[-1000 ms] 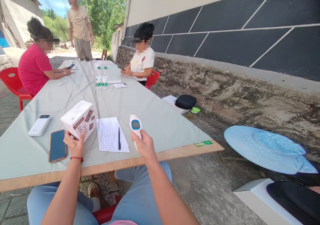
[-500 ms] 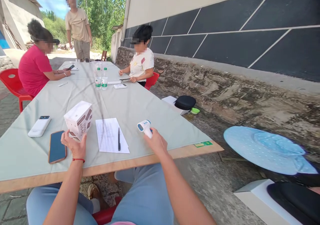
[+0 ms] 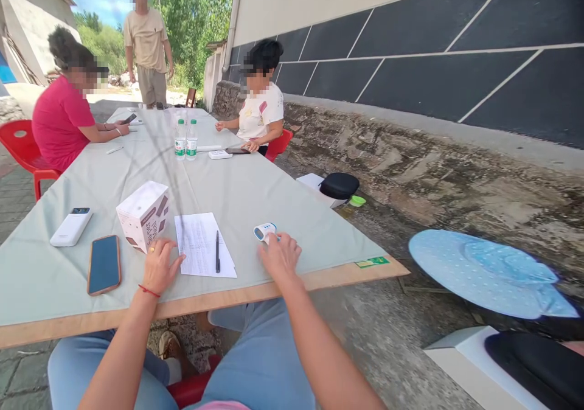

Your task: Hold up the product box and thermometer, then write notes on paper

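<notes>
My left hand [image 3: 159,265] is palm down on the near side of the table, fingers apart, holding nothing. It is in front of a white cardboard box [image 3: 137,213] with brown squares, its fingers close to a printed sheet of paper [image 3: 196,243]. A black pen [image 3: 218,253] lies on that sheet. To the right, a white and blue handheld infrared thermometer [image 3: 263,232] rests on its side on the tablecloth. My right hand [image 3: 280,258] is over its handle with fingers spread, partly covering it; whether they touch it is hard to see.
A phone [image 3: 104,265] and a white power bank [image 3: 72,227] lie left on the cloth-covered table [image 3: 237,197]. Two water bottles [image 3: 186,139] stand farther back. Two people sit at the far sides; another stands behind. A blue sun hat [image 3: 479,270] is at right, beyond the table.
My left hand has left the box's side and moved right, toward the paper. The thermometer has gone from raised in my right hand to lying on the table, and my right fingers have loosened.
</notes>
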### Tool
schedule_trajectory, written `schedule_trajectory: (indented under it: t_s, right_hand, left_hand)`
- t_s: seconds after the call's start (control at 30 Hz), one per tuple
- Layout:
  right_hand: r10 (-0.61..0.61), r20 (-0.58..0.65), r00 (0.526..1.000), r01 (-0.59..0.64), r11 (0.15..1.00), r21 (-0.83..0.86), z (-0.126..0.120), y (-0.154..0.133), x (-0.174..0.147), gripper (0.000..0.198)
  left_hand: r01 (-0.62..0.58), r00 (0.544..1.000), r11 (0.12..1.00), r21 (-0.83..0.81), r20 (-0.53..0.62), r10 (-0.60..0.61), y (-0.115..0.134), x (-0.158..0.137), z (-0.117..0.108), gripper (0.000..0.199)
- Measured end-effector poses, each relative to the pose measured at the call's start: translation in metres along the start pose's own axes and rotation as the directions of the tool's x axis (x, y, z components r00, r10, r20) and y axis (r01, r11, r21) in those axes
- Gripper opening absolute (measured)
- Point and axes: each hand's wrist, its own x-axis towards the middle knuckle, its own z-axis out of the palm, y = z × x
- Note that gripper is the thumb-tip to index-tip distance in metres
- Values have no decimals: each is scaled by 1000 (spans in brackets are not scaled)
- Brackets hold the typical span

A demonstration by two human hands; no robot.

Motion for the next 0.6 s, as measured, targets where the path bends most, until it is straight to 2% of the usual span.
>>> schedule_trajectory:
  t_s: [0.1, 0.17, 0.23, 0.33, 0.47, 0.6]
  right_hand:
    - [-260, -34, 965, 263, 955, 137, 4, -28, -2, 31]
    - [-423, -17, 906, 417, 883, 216, 8, -47, -2, 33]
    - [-526, 4, 851, 507, 823, 255, 14, -61, 0, 37]
    - [-612, 20, 791, 589, 770, 244, 21, -71, 3, 38]
    - [-690, 37, 723, 669, 713, 209, 21, -65, 7, 29]
    - [-721, 72, 689, 693, 685, 225, 13, -48, 14, 20]
  left_hand:
    - [-12, 983, 1000, -3, 181, 12, 0, -1, 1, 24]
    - [-15, 964, 1000, 2, 265, 14, 1, -2, 2, 25]
    - [-17, 951, 1000, -6, 310, 18, 1, -2, 3, 27]
    - [-2, 941, 999, -36, 337, 14, 2, -3, 4, 30]
    - [18, 929, 999, -41, 371, -2, 3, -3, 3, 33]
    - [7, 922, 999, -41, 388, 9, 4, -3, 3, 33]
